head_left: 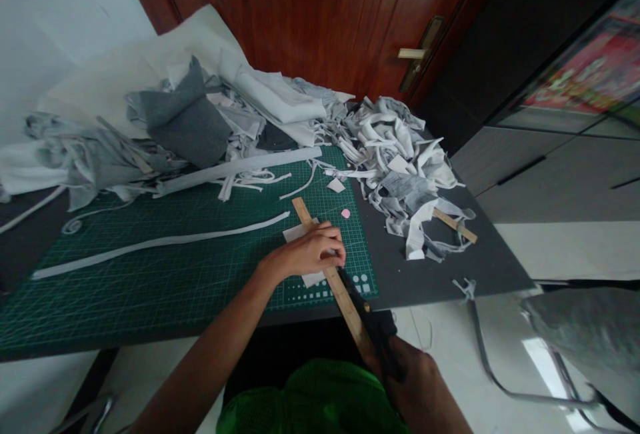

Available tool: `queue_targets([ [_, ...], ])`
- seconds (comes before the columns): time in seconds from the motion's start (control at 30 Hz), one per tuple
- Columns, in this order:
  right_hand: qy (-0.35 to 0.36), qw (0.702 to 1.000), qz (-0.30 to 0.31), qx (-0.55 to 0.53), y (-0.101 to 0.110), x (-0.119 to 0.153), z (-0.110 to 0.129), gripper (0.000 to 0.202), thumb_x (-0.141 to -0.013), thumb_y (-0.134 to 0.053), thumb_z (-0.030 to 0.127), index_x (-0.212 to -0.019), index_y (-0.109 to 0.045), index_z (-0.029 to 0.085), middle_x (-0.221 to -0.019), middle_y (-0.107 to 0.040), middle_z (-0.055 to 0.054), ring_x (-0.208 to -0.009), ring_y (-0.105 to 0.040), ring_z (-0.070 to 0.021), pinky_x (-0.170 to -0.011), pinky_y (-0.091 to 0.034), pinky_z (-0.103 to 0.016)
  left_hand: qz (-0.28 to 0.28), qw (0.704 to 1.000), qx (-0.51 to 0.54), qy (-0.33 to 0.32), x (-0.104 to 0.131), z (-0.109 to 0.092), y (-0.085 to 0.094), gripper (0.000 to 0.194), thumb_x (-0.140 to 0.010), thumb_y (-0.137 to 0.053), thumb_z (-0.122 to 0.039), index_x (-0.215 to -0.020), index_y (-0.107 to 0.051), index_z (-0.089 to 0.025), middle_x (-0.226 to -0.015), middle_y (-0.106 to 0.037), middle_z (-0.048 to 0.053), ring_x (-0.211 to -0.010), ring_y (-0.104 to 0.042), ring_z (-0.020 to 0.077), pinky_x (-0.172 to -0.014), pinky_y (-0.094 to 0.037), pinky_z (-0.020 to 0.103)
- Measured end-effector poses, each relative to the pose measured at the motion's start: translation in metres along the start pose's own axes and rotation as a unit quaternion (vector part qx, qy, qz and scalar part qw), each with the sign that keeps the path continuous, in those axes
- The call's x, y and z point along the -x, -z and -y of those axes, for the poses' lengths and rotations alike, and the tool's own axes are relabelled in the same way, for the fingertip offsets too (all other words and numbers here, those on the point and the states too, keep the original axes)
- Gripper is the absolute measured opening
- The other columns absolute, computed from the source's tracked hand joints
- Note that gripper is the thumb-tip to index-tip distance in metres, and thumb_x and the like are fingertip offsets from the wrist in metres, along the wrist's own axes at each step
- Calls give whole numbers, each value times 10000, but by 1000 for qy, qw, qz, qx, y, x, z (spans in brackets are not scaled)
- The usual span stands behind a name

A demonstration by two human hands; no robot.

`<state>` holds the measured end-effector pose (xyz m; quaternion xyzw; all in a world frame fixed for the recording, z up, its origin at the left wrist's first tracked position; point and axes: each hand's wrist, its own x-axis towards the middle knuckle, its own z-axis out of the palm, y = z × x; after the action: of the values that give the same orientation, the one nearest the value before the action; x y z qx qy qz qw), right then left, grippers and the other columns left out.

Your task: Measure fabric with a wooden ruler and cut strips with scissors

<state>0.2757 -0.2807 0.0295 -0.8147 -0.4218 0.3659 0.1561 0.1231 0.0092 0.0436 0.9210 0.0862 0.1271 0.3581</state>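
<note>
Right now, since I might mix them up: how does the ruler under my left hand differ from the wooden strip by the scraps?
The ruler is under your left hand; the wooden strip is touched by neither hand. The ruler extends past the table; the wooden strip lies among scraps. More of the ruler shows than of the wooden strip. Both are narrow, straight and wood-coloured.
</note>
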Motion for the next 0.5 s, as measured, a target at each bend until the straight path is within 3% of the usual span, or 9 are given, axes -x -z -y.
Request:
queue_targets([
  [0.27,-7,1000,23,12,6,1,4,233,-908,-570,411,-805,-665,225,-750,-754,-78,-726,-707,-240,-596,-414,-287,-8,1000,-1,10,0,-3,0,188,-1012,-644,-310,-865,-728,-229,-987,-581,23,-1006,-509,210,-958,-375,358],
  [0.5,-12,997,-51,62,4,-1,17,210,-857,-635,410,-725,-614,248,-661,-720,-55,-627,-694,-227,-569,-371,-291,-13,1000,-5,14,1,-4,0,193,-1011,-648,-316,-873,-734,-213,-1037,-537,36,-1033,-499,212,-986,-381,361],
])
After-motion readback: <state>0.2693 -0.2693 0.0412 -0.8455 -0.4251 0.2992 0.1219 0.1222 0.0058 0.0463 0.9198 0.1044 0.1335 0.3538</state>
